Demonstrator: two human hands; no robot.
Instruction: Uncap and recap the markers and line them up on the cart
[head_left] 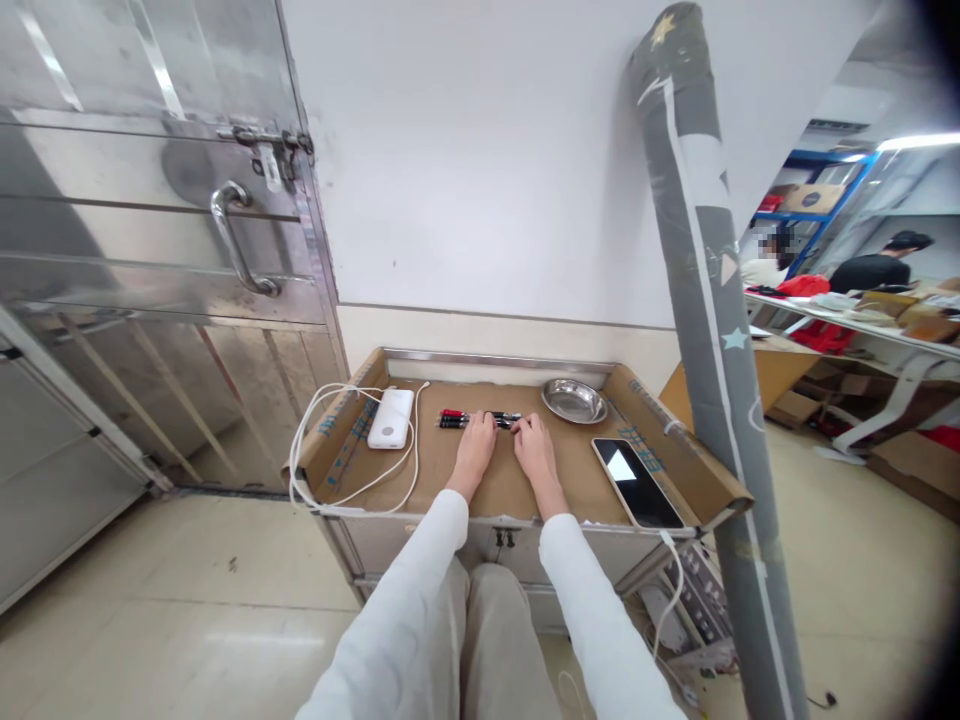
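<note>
The pens (451, 423) lay left of the dish (574, 401), under both your hands. Your left hand (478, 441) bent its fingers over them; your right hand (534, 446), nearer the dish, had fingertips bunched narrow by the dish-side ends. Couldn't tell whether either one pinched. Light, even fingertip pressure would probably have worked best, pens kept parallel so none rolled. Your fingers covered the pens' middles, so the count was unclear; their dish-side ends were too small to make out. Glare blanked part of the phone (639, 485), right of the dish and nearer you.
</note>
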